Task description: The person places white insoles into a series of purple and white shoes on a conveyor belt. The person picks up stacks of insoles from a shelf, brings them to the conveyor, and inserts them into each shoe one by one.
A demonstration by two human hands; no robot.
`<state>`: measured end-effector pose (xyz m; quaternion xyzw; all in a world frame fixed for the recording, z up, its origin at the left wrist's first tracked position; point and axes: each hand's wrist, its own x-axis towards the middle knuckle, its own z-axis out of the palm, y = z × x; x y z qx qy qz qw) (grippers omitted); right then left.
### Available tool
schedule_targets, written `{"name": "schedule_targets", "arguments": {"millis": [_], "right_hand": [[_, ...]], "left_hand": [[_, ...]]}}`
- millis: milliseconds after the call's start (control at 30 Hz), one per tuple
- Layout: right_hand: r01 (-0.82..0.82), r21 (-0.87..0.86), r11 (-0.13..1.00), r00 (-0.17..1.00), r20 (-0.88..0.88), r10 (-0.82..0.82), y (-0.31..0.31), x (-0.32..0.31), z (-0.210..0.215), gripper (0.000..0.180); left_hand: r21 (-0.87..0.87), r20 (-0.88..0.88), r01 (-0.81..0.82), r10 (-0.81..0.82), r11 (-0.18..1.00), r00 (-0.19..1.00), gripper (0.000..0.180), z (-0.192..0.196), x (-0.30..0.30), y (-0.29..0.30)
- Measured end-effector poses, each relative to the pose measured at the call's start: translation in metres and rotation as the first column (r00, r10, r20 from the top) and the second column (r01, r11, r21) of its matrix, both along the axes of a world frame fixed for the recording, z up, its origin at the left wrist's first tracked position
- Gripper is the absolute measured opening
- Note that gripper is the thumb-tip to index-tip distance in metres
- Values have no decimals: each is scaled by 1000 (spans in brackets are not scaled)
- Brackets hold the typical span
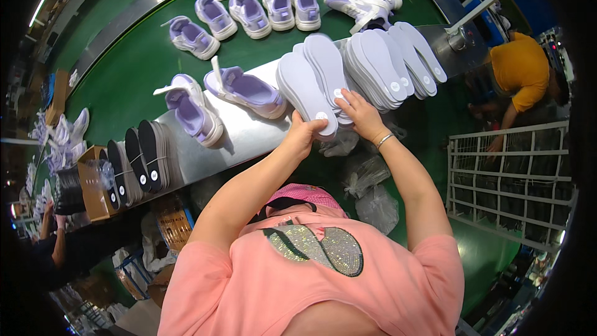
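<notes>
At the metal ledge, my left hand pinches the heel end of a stack of pale lilac insoles, thumb on top and fingers underneath. Beside it, my right hand lies on the heel end of a second insole stack, its fingers spread. Each top insole has a round white label at the heel. More stacks of light insoles fan out to the right of my hands. Left of them, a white and lilac sneaker stands on the ledge with its tongue pulled up, and another sneaker sits beyond it.
Several sneakers stand on the green conveyor belt behind the metal ledge. Black insoles and a cardboard box are at left. A wire rack and a person in a yellow shirt are at right.
</notes>
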<state>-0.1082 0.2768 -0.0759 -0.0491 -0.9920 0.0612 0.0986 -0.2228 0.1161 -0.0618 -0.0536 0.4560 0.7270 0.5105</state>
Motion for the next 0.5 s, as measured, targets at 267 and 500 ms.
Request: {"name": "schedule_targets", "arguments": {"millis": [267, 500], "right_hand": [[143, -17, 990, 964, 228, -136, 7, 5, 22, 62], [235, -100, 967, 968, 112, -224, -32, -37, 68, 35]], "left_hand": [[-250, -53, -93, 82, 964, 995, 70, -69, 4, 22], [-390, 57, 550, -577, 739, 815, 66, -25, -32, -21]]}}
